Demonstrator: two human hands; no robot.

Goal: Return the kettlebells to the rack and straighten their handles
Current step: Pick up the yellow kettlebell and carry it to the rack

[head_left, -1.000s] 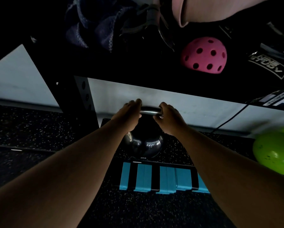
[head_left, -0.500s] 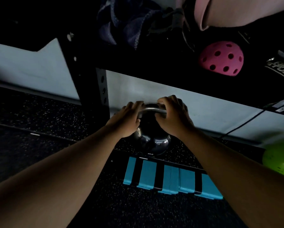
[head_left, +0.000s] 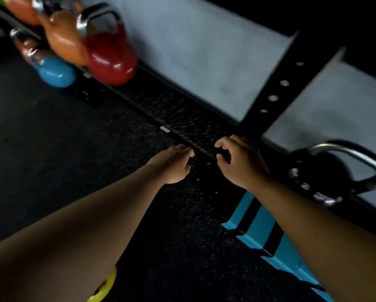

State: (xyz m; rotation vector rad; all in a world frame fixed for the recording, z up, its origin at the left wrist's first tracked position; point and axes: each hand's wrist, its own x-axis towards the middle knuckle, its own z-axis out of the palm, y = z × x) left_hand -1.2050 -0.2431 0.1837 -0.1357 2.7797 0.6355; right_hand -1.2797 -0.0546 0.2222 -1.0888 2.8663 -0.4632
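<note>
A black kettlebell (head_left: 320, 173) with a chrome handle (head_left: 355, 155) stands at the right, by the wall under the rack. My right hand (head_left: 239, 160) hovers left of it, fingers curled and apart, holding nothing. My left hand (head_left: 174, 164) floats beside it over the dark floor, also empty with loose fingers. At the upper left a red kettlebell (head_left: 110, 59), an orange kettlebell (head_left: 62, 40) and a blue kettlebell (head_left: 54, 70) stand in a row along the wall. The picture is blurred by motion.
A black rack upright (head_left: 276, 92) with holes rises just behind my right hand. A blue and black striped block (head_left: 267, 236) lies on the speckled rubber floor (head_left: 73, 149) under my right forearm. Something yellow (head_left: 104, 288) shows at the bottom edge.
Both hands have let go of the black kettlebell's handle and moved left of it. The view has swung left, bringing the coloured kettlebells into sight.
</note>
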